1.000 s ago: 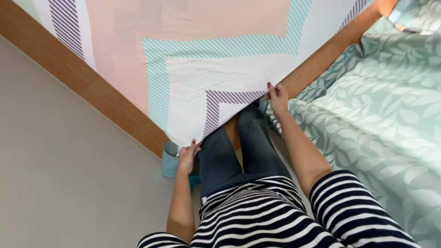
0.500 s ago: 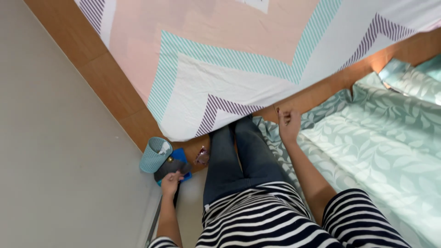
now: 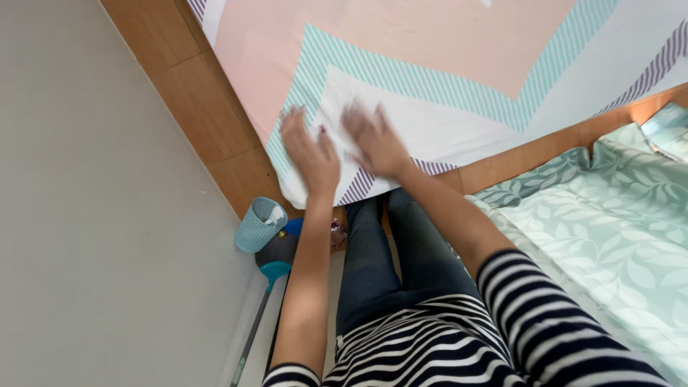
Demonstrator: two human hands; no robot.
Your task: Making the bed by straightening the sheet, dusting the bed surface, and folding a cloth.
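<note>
Pink, white and teal-striped chevron cloth, the sheet (image 3: 444, 93) lies spread flat over the wooden bed frame (image 3: 193, 93). Both palms press near its lower corner: left hand (image 3: 309, 152) and right hand (image 3: 374, 140) side by side, fingers spread open, gripping nothing, slightly blurred.

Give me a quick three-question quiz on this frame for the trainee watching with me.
1. True or false: both hands lie on the patterned sheet.
2. What stands on the floor by the wall, beside the left hand? A) a teal basket B) a red bucket C) a chair
3. What pattern covers the green bedding near the right hand?

Key:
1. True
2. A, the teal basket
3. Leaves
</note>
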